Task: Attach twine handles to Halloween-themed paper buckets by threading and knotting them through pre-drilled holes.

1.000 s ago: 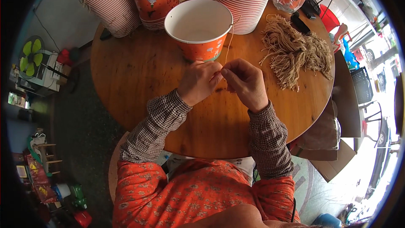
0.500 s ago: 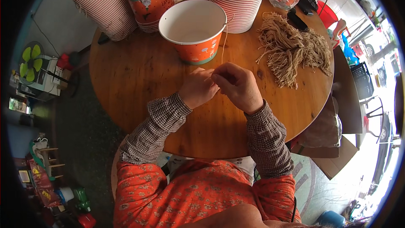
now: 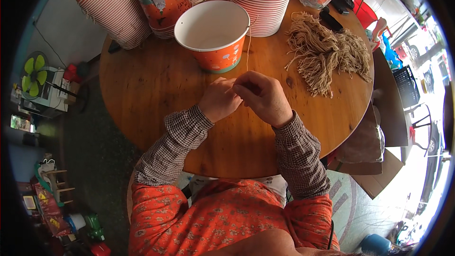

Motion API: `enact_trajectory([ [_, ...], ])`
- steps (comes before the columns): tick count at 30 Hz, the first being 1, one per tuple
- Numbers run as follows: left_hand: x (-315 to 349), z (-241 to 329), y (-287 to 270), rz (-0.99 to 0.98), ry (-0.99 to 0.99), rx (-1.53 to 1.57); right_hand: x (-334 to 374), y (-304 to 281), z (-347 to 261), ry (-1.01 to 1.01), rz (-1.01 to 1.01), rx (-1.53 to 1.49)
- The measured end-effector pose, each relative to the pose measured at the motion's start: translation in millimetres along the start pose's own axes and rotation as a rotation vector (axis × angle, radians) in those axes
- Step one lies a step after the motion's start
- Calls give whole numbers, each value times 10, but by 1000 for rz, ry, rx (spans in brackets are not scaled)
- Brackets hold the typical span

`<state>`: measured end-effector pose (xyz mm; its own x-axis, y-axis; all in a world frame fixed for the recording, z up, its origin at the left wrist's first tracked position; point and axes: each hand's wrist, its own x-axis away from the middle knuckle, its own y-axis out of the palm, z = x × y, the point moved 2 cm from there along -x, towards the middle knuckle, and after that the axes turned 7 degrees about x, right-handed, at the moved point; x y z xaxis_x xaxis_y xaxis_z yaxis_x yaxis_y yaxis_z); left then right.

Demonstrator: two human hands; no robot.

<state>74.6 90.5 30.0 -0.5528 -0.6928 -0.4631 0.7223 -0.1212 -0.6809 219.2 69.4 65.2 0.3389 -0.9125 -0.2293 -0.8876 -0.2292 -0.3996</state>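
An orange paper bucket (image 3: 218, 58) with a white inside and a green base stands upright on the wooden table. From a hole at its right rim a thin beige string (image 3: 249, 52) hangs down to my hands. My right hand (image 3: 262, 96) is closed, thumb and forefinger pinched together at the lower end of this string. Against it rests my left hand (image 3: 219, 98), its fingers curled in; a fingertip pinch on the string seems to be there, but the string's end is hidden between the hands. Both hands are just in front of the bucket, apart from it.
Tall stacks of paper buckets (image 3: 262, 2) line the table's far side, with a tilted printed bucket (image 3: 163, 4) at the left. A heap of beige strings (image 3: 327, 52) lies at the right, a black object (image 3: 330, 20) on it. A green-bladed fan (image 3: 35, 72) stands beyond the table's left.
The bucket, stacks and string heap appear slightly shifted to the left in view. My hands stay pinched together in nearly the same pose.
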Motion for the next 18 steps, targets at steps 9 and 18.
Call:
enact_trajectory([
  [9,0,3,-3,4,20,-24,-6,6,9,2,-2,20],
  [18,-5,-63,25,-25,-104,109,-6,2,20,12,1,4],
])
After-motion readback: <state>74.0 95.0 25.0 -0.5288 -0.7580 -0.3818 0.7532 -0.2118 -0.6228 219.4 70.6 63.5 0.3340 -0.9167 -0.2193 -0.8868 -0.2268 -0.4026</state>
